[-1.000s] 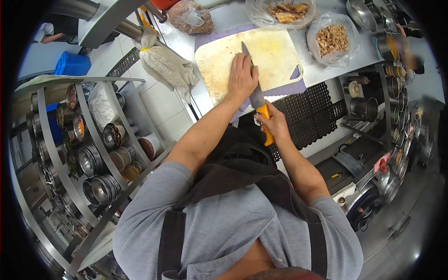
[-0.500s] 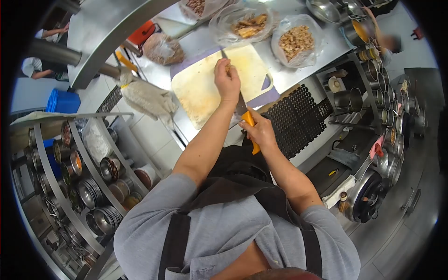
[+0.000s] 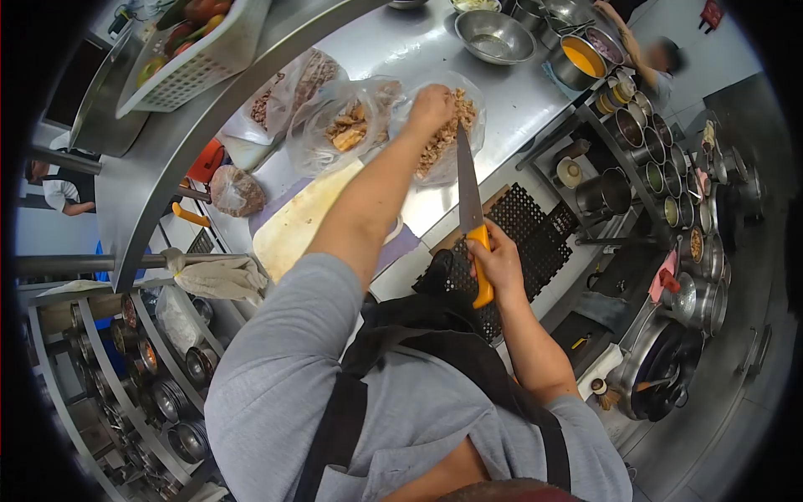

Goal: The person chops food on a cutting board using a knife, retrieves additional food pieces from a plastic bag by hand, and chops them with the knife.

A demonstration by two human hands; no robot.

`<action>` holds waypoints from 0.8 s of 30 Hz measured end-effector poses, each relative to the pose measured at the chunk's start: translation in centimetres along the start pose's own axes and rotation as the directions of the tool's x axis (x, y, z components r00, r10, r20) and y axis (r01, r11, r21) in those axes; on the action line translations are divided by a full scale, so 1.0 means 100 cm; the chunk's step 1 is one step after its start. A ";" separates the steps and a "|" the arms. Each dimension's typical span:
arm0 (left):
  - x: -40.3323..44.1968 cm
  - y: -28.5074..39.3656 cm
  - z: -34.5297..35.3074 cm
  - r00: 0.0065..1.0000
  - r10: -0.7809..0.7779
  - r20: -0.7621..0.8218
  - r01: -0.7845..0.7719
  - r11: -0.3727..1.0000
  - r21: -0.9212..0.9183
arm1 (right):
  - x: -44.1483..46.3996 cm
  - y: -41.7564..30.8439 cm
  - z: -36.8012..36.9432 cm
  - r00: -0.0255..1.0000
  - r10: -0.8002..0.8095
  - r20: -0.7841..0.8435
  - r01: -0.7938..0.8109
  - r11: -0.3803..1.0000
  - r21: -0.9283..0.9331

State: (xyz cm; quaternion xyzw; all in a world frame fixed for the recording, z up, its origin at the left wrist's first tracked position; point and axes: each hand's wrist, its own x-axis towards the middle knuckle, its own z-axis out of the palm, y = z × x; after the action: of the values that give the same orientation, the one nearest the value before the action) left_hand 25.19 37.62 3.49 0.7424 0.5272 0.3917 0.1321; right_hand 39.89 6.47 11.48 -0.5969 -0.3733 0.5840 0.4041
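Observation:
My left hand [image 3: 433, 109] is curled over a clear plastic bag [image 3: 428, 171] of chopped brown pieces [image 3: 439, 151], on the bag's upper left side. Its fingertips are turned away, so what they hold, if anything, is hidden. In my right hand [image 3: 499, 261] is a large knife [image 3: 471, 197], gripped by its yellow handle. The blade points up and away from me, its tip in front of the chopped pieces. Below my left forearm lies a stained white cutting board [image 3: 293, 226] on a purple cloth [image 3: 400, 251].
Left of the chopped pieces, another plastic bag holds larger brown chunks [image 3: 350, 134]. A metal bowl [image 3: 495, 38] and a pot of orange liquid [image 3: 579, 63] stand at the back right. A metal shelf [image 3: 180, 138] crosses the upper left. Another person [image 3: 652, 71] is at upper right.
My left hand has moved from the cutting board, where it held brown pieces, up and right to the bag. The knife has come off the board with my right hand. The camera view has shifted.

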 end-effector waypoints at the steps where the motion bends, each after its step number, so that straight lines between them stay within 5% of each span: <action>1: 0.003 0.002 -0.010 1.000 -0.011 0.010 0.011 1.000 0.010 | -0.003 0.006 -0.009 1.000 0.001 -0.019 -0.002 0.999 -0.049; 3: 0.008 0.007 -0.034 0.994 -0.050 0.100 0.059 0.994 -0.094 | -0.010 0.009 -0.023 1.000 0.015 0.006 -0.015 0.998 -0.063; 6: 0.002 0.019 -0.073 0.992 -0.105 0.076 0.113 0.986 -0.125 | -0.013 0.014 -0.044 0.992 0.004 0.123 0.054 0.886 -0.461; 7: 0.000 0.016 -0.083 0.994 -0.099 0.055 0.105 0.988 -0.117 | -0.009 0.021 -0.046 0.991 0.008 0.137 0.056 0.887 -0.459; 9: -0.007 0.015 -0.104 0.997 -0.057 0.049 0.060 0.997 -0.052 | 0.000 0.035 -0.043 0.874 -0.297 0.385 0.479 0.664 -0.574; 11: -0.010 0.022 -0.128 0.981 0.031 0.191 -0.044 0.997 0.066 | 0.013 0.023 -0.020 0.842 -0.257 0.475 0.514 0.651 -0.559; 13: -0.021 0.027 -0.142 0.979 0.027 0.200 -0.039 0.998 0.056 | 0.028 0.018 0.011 0.739 -0.182 0.649 0.651 0.443 -0.617; 16: -0.048 0.028 -0.163 0.979 -0.068 0.194 0.072 0.997 -0.017 | 0.043 0.016 0.069 0.682 -0.140 0.717 0.719 0.307 -0.624; 19: -0.098 0.002 -0.171 0.978 -0.133 0.163 0.147 0.986 -0.077 | 0.053 0.037 0.105 0.631 -0.288 0.720 0.773 0.302 -0.557; 21: -0.143 -0.010 -0.183 0.959 -0.223 0.177 0.245 0.962 -0.116 | 0.052 0.038 0.110 0.626 -0.241 0.741 0.775 0.294 -0.559; 23: -0.182 -0.024 -0.195 0.936 -0.305 0.175 0.331 0.932 -0.146 | 0.063 0.046 0.103 0.727 -0.415 0.547 0.687 0.453 -0.568; 24: -0.202 -0.037 -0.199 0.910 -0.376 0.175 0.403 0.901 -0.162 | 0.075 0.051 0.093 0.880 -0.339 0.333 0.475 0.605 -0.639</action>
State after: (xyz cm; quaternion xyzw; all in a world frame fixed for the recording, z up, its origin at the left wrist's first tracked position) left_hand 5.52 16.97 5.42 0.6307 0.6140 0.3541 0.3161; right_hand 30.80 11.80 3.86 -0.5490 -0.7276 0.3392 0.2326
